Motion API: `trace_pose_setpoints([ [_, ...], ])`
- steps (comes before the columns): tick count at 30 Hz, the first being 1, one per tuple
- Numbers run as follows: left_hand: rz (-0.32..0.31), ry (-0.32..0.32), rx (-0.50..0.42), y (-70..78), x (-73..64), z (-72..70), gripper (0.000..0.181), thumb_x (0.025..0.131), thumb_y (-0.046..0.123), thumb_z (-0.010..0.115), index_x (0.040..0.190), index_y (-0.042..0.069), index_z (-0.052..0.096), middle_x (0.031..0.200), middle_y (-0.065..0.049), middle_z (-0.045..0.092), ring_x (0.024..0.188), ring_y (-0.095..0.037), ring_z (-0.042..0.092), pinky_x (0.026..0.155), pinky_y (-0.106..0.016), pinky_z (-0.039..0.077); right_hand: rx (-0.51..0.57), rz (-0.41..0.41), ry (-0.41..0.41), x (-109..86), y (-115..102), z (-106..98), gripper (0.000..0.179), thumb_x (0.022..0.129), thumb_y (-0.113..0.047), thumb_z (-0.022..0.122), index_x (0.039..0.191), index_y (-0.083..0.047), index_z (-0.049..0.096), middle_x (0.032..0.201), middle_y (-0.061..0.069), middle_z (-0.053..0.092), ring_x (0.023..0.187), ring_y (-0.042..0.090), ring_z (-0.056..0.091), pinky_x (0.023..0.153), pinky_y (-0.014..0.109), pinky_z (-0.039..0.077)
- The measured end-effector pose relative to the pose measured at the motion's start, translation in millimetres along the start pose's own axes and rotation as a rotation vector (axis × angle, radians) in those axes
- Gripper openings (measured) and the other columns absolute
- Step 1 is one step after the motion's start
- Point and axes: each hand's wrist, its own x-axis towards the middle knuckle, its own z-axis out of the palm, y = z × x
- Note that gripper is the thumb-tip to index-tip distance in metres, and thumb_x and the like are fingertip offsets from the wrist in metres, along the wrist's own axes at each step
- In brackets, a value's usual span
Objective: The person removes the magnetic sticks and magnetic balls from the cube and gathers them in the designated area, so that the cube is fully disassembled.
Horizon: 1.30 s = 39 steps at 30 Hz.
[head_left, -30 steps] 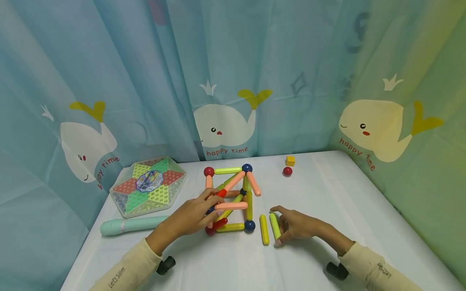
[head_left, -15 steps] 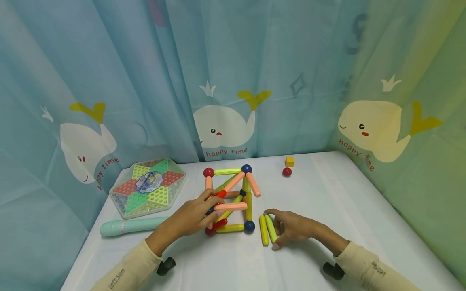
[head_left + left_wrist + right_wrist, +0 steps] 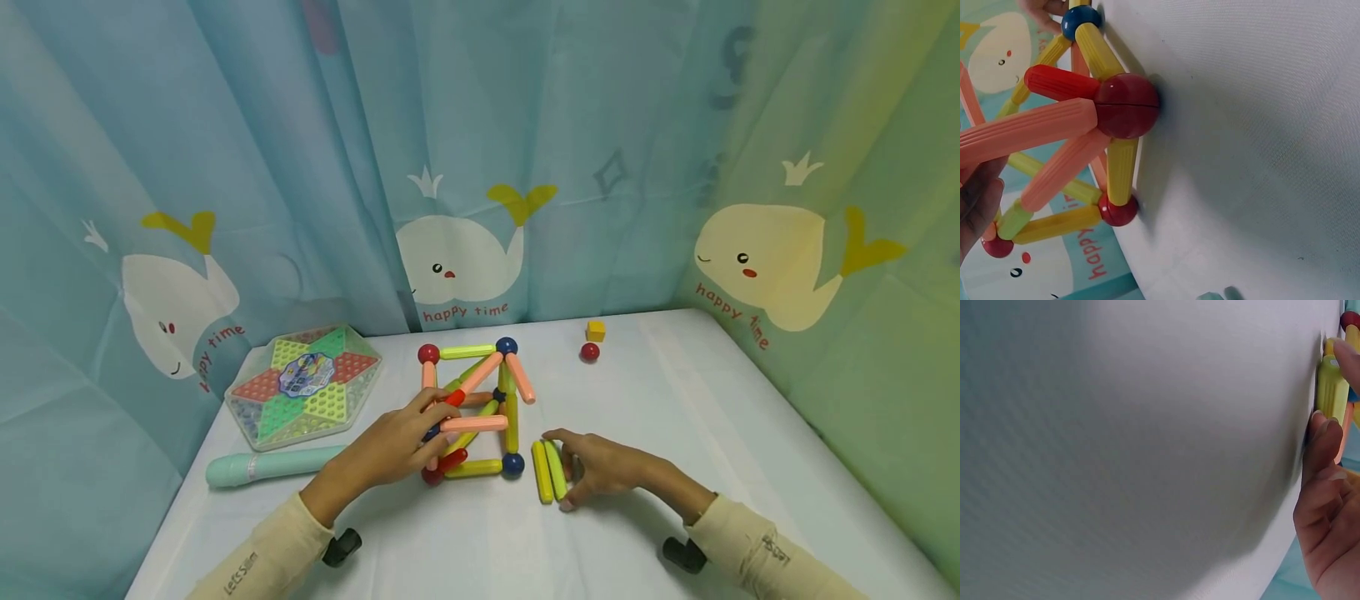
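My left hand grips the upper front left corner of a frame of magnetic building sticks and balls, its fingers around a blue ball and pink stick there. In the left wrist view a dark red ball forms a lower corner on the table, with yellow, pink and red sticks joined to it. To the right of the frame, my right hand pinches a lime green stick lengthwise, index finger at the far end and thumb at the near end. A yellow stick lies close along its left side.
A Chinese checkers board lies at the back left, with a mint green cylinder before it. Further back on the right are a red ball and a yellow cube. A whale-print curtain hangs behind the white table.
My right hand has slid the lime green stick leftward, up alongside the yellow stick. The left hand keeps its grip on the frame, which has hardly moved.
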Motion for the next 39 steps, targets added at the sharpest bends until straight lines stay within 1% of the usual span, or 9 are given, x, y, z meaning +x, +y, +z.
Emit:
trace_pose_setpoints([
  [8, 0.000, 0.005, -0.008, 0.3, 0.5, 0.0, 0.044, 0.105, 0.039, 0.052, 0.145, 0.020, 0.051, 0.141, -0.002, 0.048, 0.079, -0.012, 0.059, 0.070, -0.026, 0.052, 0.010, -0.013, 0.006, -1.7, 0, 1, 0.098, 0.074, -0.038, 0.090, 0.151, -0.010, 0.035, 0.093, -0.005, 0.061, 0.082, 0.014, 0.055, 0.072, 0.028, 0.045],
  [16, 0.002, 0.019, -0.011, 0.6, -0.5, 1.0, 0.042, 0.104, 0.036, 0.054, 0.142, 0.019, 0.053, 0.138, -0.003, 0.050, 0.079, -0.011, 0.058, 0.070, -0.025, 0.052, 0.045, -0.117, 0.042, -7.6, 0, -7, 0.074, 0.090, -0.035, 0.076, 0.148, -0.004, 0.041, 0.094, -0.004, 0.063, 0.069, 0.008, 0.057, 0.064, 0.023, 0.046],
  [19, -0.002, 0.016, -0.017, 0.2, -0.5, 1.2, 0.041, 0.104, 0.036, 0.054, 0.141, 0.019, 0.053, 0.139, -0.003, 0.049, 0.079, -0.011, 0.057, 0.068, -0.025, 0.051, 0.037, -0.155, 0.104, -9.0, -1, -16, 0.063, 0.093, -0.033, 0.072, 0.143, -0.003, 0.048, 0.094, -0.003, 0.063, 0.066, 0.007, 0.056, 0.061, 0.022, 0.047],
  [24, 0.024, 0.024, -0.002, -1.0, 0.0, 0.7, 0.035, 0.104, 0.036, 0.054, 0.134, 0.017, 0.057, 0.137, -0.003, 0.050, 0.071, -0.008, 0.054, 0.064, -0.021, 0.048, 0.064, -0.191, 0.284, -4.8, -15, -42, 0.045, 0.097, -0.028, 0.068, 0.133, -0.004, 0.057, 0.097, 0.003, 0.066, 0.067, 0.015, 0.059, 0.060, 0.028, 0.054],
  [28, 0.016, 0.031, 0.013, -2.0, -1.4, 0.8, 0.034, 0.105, 0.039, 0.052, 0.130, 0.017, 0.058, 0.137, -0.004, 0.050, 0.071, -0.005, 0.053, 0.066, -0.022, 0.049, 0.156, -0.166, 0.437, 11.0, -37, -61, 0.031, 0.101, -0.024, 0.062, 0.125, -0.006, 0.060, 0.093, 0.011, 0.069, 0.061, 0.025, 0.061, 0.058, 0.032, 0.056],
  [30, 0.007, 0.025, -0.003, -1.8, -1.9, 0.8, 0.034, 0.104, 0.039, 0.052, 0.130, 0.018, 0.058, 0.138, -0.004, 0.049, 0.069, -0.003, 0.055, 0.067, -0.023, 0.051, 0.192, -0.127, 0.490, 20.7, -48, -66, 0.030, 0.102, -0.028, 0.060, 0.123, -0.006, 0.061, 0.092, 0.014, 0.070, 0.058, 0.028, 0.061, 0.057, 0.032, 0.055],
  [33, 0.013, 0.022, -0.011, -1.4, -1.6, 1.2, 0.033, 0.104, 0.038, 0.053, 0.131, 0.019, 0.058, 0.137, -0.003, 0.050, 0.071, -0.003, 0.055, 0.068, -0.023, 0.052, 0.218, -0.052, 0.513, 33.4, -63, -67, 0.039, 0.102, -0.039, 0.058, 0.124, -0.006, 0.060, 0.095, 0.014, 0.072, 0.057, 0.026, 0.061, 0.056, 0.032, 0.052],
  [35, 0.020, 0.015, -0.024, -1.2, -0.7, 1.2, 0.032, 0.105, 0.036, 0.053, 0.132, 0.020, 0.058, 0.134, -0.002, 0.050, 0.068, -0.002, 0.055, 0.066, -0.022, 0.050, 0.220, 0.004, 0.513, 39.7, -72, -66, 0.048, 0.099, -0.046, 0.060, 0.126, -0.007, 0.059, 0.095, 0.013, 0.073, 0.057, 0.024, 0.062, 0.056, 0.032, 0.051],
  [39, 0.044, 0.010, -0.007, -1.7, 1.1, 0.4, 0.032, 0.106, 0.035, 0.051, 0.134, 0.022, 0.057, 0.132, -0.002, 0.050, 0.067, -0.003, 0.052, 0.063, -0.020, 0.048, 0.211, 0.073, 0.518, 47.7, -83, -62, 0.056, 0.094, -0.051, 0.066, 0.127, -0.006, 0.059, 0.085, 0.008, 0.072, 0.059, 0.024, 0.065, 0.055, 0.030, 0.048],
])
